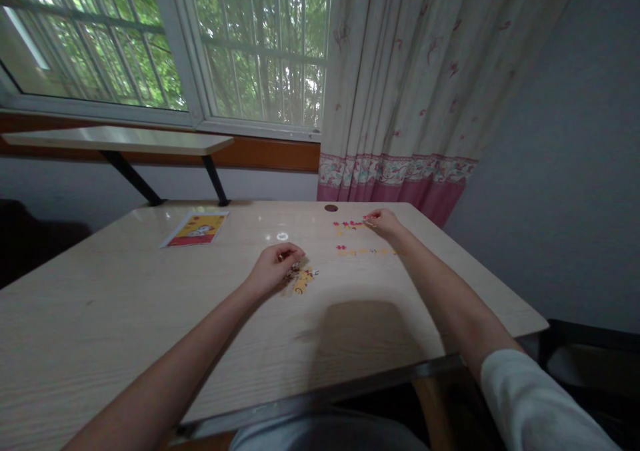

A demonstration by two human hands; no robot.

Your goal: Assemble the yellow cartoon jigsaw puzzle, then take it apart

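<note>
My left hand [273,265] is closed, fingers curled together, just over the left side of a small pile of yellow, white and dark jigsaw puzzle pieces [303,281]. What those fingers hold is mostly hidden. Farther off, my right hand [384,222] pinches a small red puzzle piece [367,218] at the right end of a short row of mostly red puzzle pieces [346,224]. Nearer to me lies a second row of mostly yellow puzzle pieces [364,251], with red ones above its left end; my right forearm passes over its right end.
A yellow and red picture sheet [199,229] lies at the back left of the pale wooden table [150,304]. Behind it, a raised shelf [120,139] stands on dark brackets. A round cable hole [331,208] sits near the far edge, before the curtain [400,104].
</note>
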